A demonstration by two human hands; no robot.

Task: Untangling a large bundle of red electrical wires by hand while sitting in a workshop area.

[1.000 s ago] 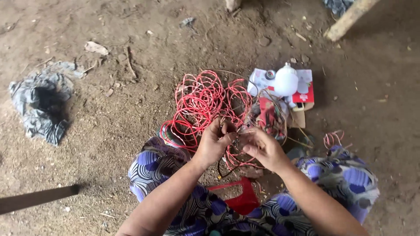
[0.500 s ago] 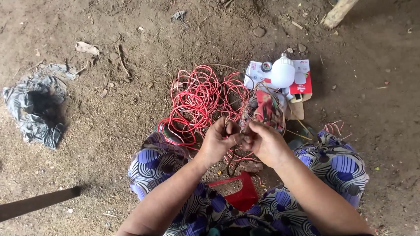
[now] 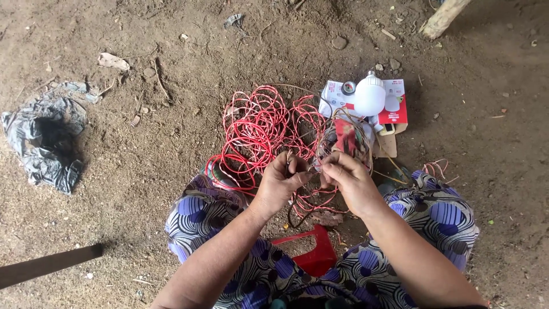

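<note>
A tangled coil of red wire (image 3: 260, 129) lies on the dirt ground in front of my knees. My left hand (image 3: 278, 182) and my right hand (image 3: 349, 178) meet just above its near edge. Both pinch the same thin wire strand (image 3: 313, 167) between fingertips, which almost touch. A dark wire loop (image 3: 296, 216) hangs below my hands. Behind the coil rests a white bulb (image 3: 370, 95) on a red and white carton (image 3: 394, 109).
A red plastic piece (image 3: 313, 256) lies between my knees on the patterned blue cloth (image 3: 197, 214). A crumpled grey plastic bag (image 3: 43, 137) is at the left. A dark stick (image 3: 48, 265) pokes in low left, a wooden post (image 3: 443, 18) stands top right.
My hands first drew together over the wire; now the fingertips have parted slightly with the strand stretched between them. The view shifted a little, so the ground appears lower than a second ago.
</note>
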